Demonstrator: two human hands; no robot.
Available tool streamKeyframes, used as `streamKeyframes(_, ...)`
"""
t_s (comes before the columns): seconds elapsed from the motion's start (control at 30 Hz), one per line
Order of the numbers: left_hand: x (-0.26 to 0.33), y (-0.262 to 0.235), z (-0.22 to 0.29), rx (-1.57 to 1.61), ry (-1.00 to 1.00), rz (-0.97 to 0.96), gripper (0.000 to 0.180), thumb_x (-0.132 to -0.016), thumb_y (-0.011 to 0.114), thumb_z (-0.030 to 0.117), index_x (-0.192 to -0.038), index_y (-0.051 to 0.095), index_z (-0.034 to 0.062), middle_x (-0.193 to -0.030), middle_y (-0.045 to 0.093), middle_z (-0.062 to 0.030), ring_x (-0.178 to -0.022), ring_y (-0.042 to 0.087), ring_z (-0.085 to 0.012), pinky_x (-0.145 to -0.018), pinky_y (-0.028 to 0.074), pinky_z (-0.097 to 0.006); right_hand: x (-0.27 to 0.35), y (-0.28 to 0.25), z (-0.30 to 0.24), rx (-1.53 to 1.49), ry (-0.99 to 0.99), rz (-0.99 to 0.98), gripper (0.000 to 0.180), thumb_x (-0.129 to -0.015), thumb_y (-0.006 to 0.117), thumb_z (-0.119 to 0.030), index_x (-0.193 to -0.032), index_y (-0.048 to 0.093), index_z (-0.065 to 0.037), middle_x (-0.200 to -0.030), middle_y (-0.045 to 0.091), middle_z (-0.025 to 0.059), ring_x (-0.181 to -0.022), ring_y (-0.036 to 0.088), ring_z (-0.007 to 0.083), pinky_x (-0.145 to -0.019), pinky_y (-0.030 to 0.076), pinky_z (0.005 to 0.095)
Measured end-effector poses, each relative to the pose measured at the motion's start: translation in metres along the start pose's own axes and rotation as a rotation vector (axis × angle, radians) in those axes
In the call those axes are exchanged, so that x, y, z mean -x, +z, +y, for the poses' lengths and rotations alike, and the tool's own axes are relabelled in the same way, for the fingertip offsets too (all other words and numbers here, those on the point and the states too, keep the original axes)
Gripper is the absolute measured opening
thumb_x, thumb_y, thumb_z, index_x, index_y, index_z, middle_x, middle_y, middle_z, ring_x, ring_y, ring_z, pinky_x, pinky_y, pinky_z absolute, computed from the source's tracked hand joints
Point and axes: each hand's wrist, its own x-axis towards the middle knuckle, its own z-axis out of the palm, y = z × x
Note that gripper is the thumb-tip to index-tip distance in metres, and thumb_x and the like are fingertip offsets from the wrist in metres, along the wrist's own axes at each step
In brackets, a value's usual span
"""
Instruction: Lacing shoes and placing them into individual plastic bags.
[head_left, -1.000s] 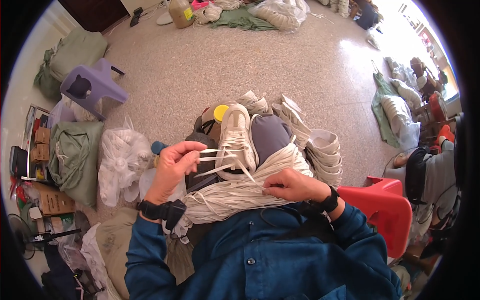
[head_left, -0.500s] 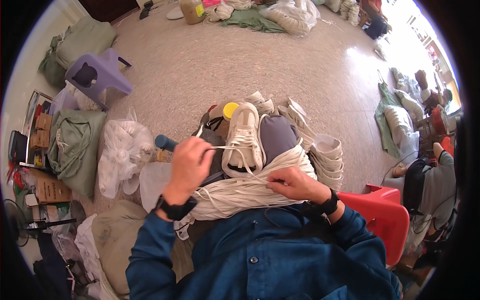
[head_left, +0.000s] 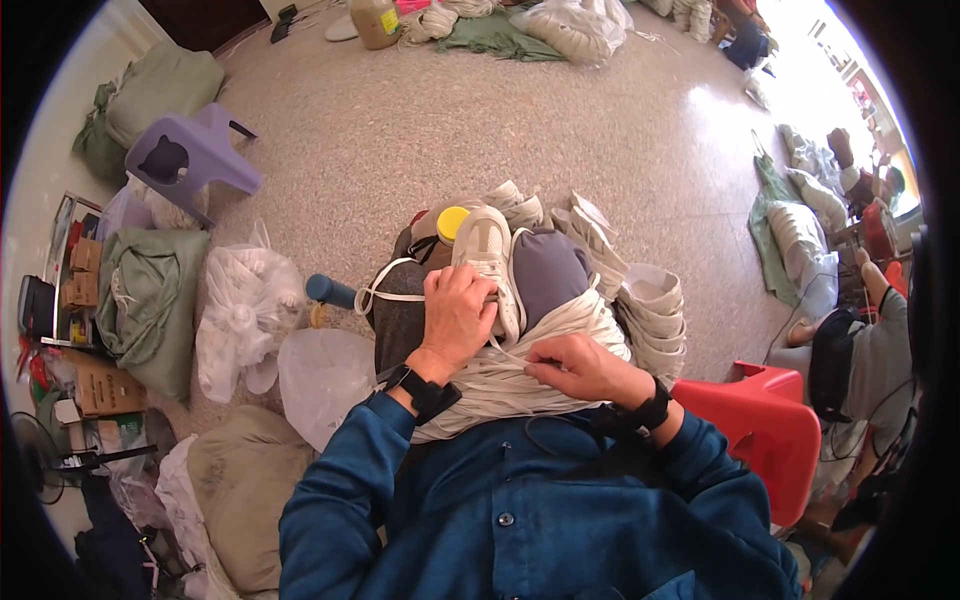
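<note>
A beige and white sneaker (head_left: 487, 235) rests on my lap, toe pointing away from me. Its upper rows are laced. My left hand (head_left: 458, 315) bends over the tongue and eyelets, closed on a white shoelace (head_left: 392, 296) that loops out to the left. The fingertips are partly hidden against the shoe. Just right of the heel, my right hand (head_left: 575, 365) pinches another length of white lace. Under both hands a thick bundle of white laces (head_left: 590, 325) lies across my thighs, over grey trousers (head_left: 548, 270).
More sneakers (head_left: 650, 315) stack beyond my right knee. A yellow lid (head_left: 453, 222) shows beside the shoe. To the left are a blue-capped container (head_left: 330, 291), a plastic bag (head_left: 250, 310) and a purple stool (head_left: 195, 155). A red stool (head_left: 760, 425) stands right; a person (head_left: 865, 360) sits beyond.
My left hand has moved right and down onto the shoe, and the lace it was pulling now hangs in a loop. My right hand stays nearly in place, still pinching lace.
</note>
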Motion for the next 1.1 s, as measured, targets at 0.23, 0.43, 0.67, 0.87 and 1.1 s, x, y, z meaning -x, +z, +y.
streamKeyframes(0.23, 0.0, 0.008, -0.002, 0.036, -0.067, -0.006, 0.01, -0.074, 0.074, 0.013, -0.082, 0.067, 0.0113, -0.09, 0.057, -0.0036, -0.093, 0.054, -0.0239, -0.093, 0.034, -0.042, 0.0, 0.001, 0.002, -0.012, -0.022, 0.018, 0.016, -0.092, 0.064, -0.014, -0.091, 0.066, 0.002, -0.072, 0.064, 0.0136, -0.063, 0.061, 0.0238, -0.06, 0.047, 0.0348)
streamKeyframes(0.43, -0.003, 0.012, -0.002, 0.021, -0.013, 0.037, 0.009, -0.076, 0.072, 0.014, -0.082, 0.066, 0.0114, -0.088, 0.057, -0.0038, -0.094, 0.054, -0.0234, -0.097, 0.033, -0.044, -0.001, 0.002, -0.001, 0.006, 0.0, 0.025, 0.017, -0.091, 0.064, -0.014, -0.092, 0.066, 0.002, -0.072, 0.064, 0.0135, -0.063, 0.06, 0.0242, -0.06, 0.047, 0.0349)
streamKeyframes(0.67, -0.01, -0.002, -0.014, -0.305, 0.309, -0.064, 0.004, -0.08, 0.061, 0.011, -0.083, 0.064, 0.0093, -0.084, 0.058, -0.0048, -0.084, 0.061, -0.0224, -0.108, 0.037, -0.048, 0.007, -0.015, -0.008, -0.03, 0.044, 0.039, 0.017, -0.09, 0.063, -0.014, -0.088, 0.064, 0.002, -0.071, 0.063, 0.0147, -0.064, 0.061, 0.0278, -0.062, 0.048, 0.0364)
streamKeyframes(0.87, 0.001, -0.036, -0.038, -0.297, 0.354, -0.053, 0.016, -0.082, 0.057, 0.008, -0.096, 0.064, 0.0069, -0.085, 0.058, -0.0062, -0.082, 0.062, -0.0226, -0.107, 0.04, -0.046, 0.024, -0.039, 0.003, -0.556, 0.206, 0.073, 0.022, -0.097, 0.059, -0.019, -0.09, 0.067, 0.001, -0.079, 0.064, 0.0012, -0.071, 0.058, 0.0093, -0.068, 0.048, 0.0248)
streamKeyframes(1.1, 0.053, -0.083, -0.103, -0.402, 0.203, 0.001, 0.027, -0.081, 0.057, 0.005, -0.105, 0.068, 0.0074, -0.087, 0.059, -0.0056, -0.085, 0.062, -0.0241, -0.09, 0.047, -0.041, 0.029, -0.057, 0.025, -1.21, -0.049, 0.375, 0.036, -0.102, 0.048, -0.024, -0.069, 0.053, -0.009, -0.123, 0.065, 0.0164, -0.119, 0.057, 0.0292, -0.103, 0.043, 0.0426)
